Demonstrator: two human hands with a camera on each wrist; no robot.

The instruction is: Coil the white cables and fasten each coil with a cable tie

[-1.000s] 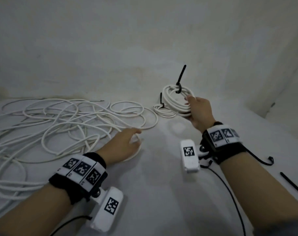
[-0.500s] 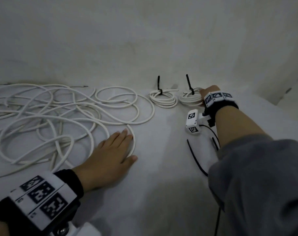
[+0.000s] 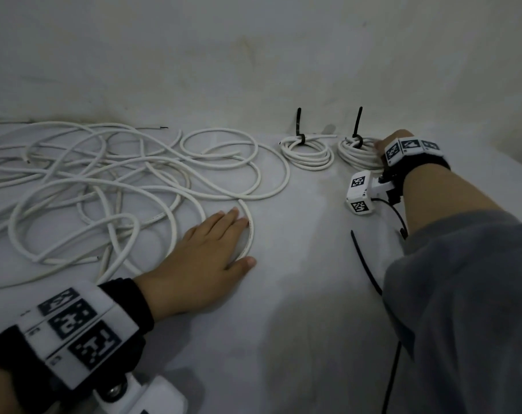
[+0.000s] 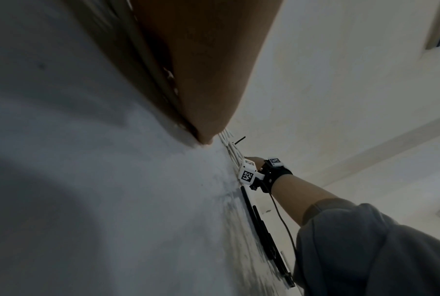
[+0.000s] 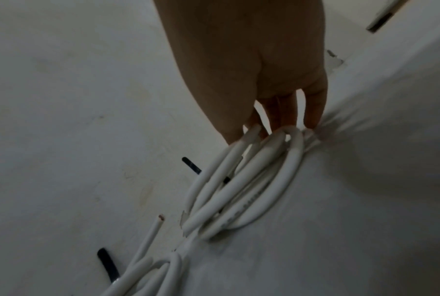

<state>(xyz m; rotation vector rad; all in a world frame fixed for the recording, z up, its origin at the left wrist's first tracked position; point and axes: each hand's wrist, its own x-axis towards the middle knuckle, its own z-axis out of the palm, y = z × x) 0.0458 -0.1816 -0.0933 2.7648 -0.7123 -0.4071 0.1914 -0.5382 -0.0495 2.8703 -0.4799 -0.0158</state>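
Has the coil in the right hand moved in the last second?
Yes. The right hand carried the second tied coil down from the air onto the white surface, beside the first tied coil by the wall.

The right hand (image 3: 395,141) has carried its tied coil (image 3: 358,155) down from mid-frame to the cloth at upper right, beside the other coil (image 3: 307,153).

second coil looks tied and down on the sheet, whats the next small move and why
Probably let go: the right hand fingers touch the tied white cable coil, which lies beside the other tied coil. The left hand lies flat on the loose white cables, ready to gather one.
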